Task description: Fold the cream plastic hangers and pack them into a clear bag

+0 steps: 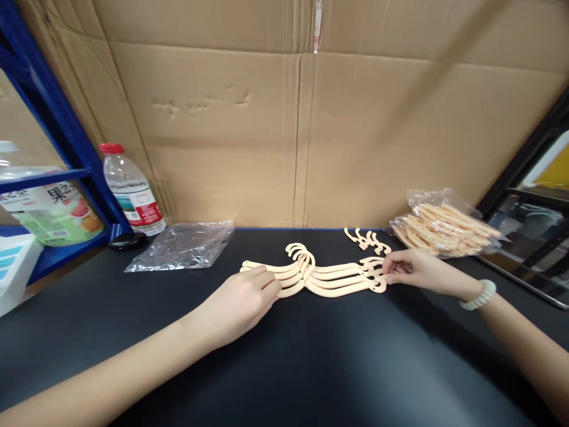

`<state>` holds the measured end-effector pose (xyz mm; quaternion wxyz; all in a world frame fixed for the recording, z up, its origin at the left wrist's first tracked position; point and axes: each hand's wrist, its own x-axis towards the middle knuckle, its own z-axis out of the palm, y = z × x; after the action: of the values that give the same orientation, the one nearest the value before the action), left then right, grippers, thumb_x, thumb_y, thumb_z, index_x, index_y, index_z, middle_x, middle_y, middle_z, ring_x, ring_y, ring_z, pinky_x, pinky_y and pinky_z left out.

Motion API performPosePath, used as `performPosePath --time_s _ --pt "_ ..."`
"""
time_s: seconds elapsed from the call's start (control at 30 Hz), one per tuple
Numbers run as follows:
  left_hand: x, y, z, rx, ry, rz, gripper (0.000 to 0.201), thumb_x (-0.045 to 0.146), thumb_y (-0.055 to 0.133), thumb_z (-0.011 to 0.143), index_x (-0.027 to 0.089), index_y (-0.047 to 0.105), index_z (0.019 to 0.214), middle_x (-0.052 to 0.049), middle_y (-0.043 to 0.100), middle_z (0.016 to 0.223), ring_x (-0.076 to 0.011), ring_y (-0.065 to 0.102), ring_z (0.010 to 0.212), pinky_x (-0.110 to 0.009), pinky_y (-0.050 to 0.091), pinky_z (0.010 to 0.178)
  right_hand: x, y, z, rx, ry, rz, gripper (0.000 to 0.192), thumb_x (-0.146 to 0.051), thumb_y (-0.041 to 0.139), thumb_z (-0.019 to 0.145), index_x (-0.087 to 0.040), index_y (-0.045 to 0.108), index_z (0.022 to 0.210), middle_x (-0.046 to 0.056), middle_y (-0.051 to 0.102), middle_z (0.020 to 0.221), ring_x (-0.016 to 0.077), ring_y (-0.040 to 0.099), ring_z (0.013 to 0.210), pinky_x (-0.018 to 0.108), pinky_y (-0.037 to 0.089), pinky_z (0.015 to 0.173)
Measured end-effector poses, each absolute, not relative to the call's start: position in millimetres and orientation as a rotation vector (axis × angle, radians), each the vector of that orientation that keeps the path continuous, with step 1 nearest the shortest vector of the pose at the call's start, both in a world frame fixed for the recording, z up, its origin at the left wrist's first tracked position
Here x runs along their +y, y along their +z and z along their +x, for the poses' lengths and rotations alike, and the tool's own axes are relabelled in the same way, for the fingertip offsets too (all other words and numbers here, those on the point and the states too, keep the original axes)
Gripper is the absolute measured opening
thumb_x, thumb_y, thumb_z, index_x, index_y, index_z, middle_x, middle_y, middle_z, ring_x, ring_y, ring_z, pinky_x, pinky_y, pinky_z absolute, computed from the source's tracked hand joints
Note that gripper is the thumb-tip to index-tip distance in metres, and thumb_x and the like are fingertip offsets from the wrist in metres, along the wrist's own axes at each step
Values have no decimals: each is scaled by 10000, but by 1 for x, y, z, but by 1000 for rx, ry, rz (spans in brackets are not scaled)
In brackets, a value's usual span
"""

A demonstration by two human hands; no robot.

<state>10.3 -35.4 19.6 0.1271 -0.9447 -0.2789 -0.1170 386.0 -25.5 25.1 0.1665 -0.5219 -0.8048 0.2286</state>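
Left hand [242, 302] flat on hangers [329, 277]; right hand [413, 271] grip pinching their end.

- Hangers [329, 277] lie mid-worktop [311, 367], between both hands.
- Bagged hangers [444, 228] far right; loose pieces [368, 239], perhaps hooks, beside them.
- Empty bag [182, 244] and bottle [132, 193] far left.
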Motion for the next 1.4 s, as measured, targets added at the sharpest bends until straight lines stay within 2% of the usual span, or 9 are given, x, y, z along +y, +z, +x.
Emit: performPosePath --time_s 0.2,0.27,0.33,0.43,0.57,0.67,0.77,1.0,1.4 --pt "-48 18 19 -943 -401 -2699 223 118 403 923 159 591 812 -76 615 808 -211 585 746 -338 510 675 -29 28 386 -2360 322 -1465 300 -491 621 809 -194 657 798 21 595 697 169 504 606 283 389 551" --pt "-62 16 27 -1053 -540 -2701 168 128 439 900 164 600 930 -94 643 926 -237 607 865 -375 531 763 -35 26 377 -2335 235 -1397 303 -485 620 819 -197 651 907 62 643 859 218 575 755 336 463 672" --pt "-77 13 35 -1033 -631 -2749 298 186 504 878 174 548 1172 -121 629 1143 -273 581 1055 -422 518 883 -44 23 360 -2286 184 -1326 354 -481 574 863 -203 617 1077 107 635 1073 276 577 989 419 468 859" --pt "-89 2 43 -1021 -610 -2788 546 314 540 877 188 391 1387 -135 464 1421 -321 432 1291 -496 439 1011 -56 15 331 -2333 118 -1243 535 -496 523 896 -202 472 1340 146 522 1327 320 453 1242 503 374 1032" --pt "-79 -18 40 -1159 -441 -2731 567 371 373 962 205 232 1486 -100 246 1552 -339 230 1412 -614 245 1094 -60 4 308 -2544 77 -1233 791 -618 509 859 -113 347 1445 192 367 1472 359 275 1380 556 263 1107" --pt "-65 -27 35 -1236 -366 -2715 607 447 314 976 223 136 1512 -96 197 1565 -344 167 1429 -636 167 1101 -55 0 307 -2617 89 -1297 885 -674 432 866 -53 268 1473 210 251 1516 363 163 1415 585 179 1128" --pt "-53 -27 32 -1279 -340 -2706 609 468 308 978 279 89 1513 -93 205 1563 -352 149 1431 -641 168 1088 -50 -3 310 -2652 142 -1344 915 -696 377 875 -24 233 1479 224 191 1522 357 139 1419 577 155 1135" --pt "-39 -11 35 -1369 -280 -2736 591 544 339 954 322 210 1486 -128 252 1543 -382 189 1415 -679 212 1040 -35 -10 311 -2608 114 -1303 895 -700 391 868 -59 260 1479 221 239 1513 349 196 1408 537 190 1138" --pt "-25 -8 45 -1560 -228 -2733 633 628 278 929 339 197 1486 -73 169 1564 -347 130 1434 -645 104 1095 -9 -13 316 -2653 90 -1332 943 -717 346 872 0 233 1473 223 191 1528 332 160 1422 508 167 1153"
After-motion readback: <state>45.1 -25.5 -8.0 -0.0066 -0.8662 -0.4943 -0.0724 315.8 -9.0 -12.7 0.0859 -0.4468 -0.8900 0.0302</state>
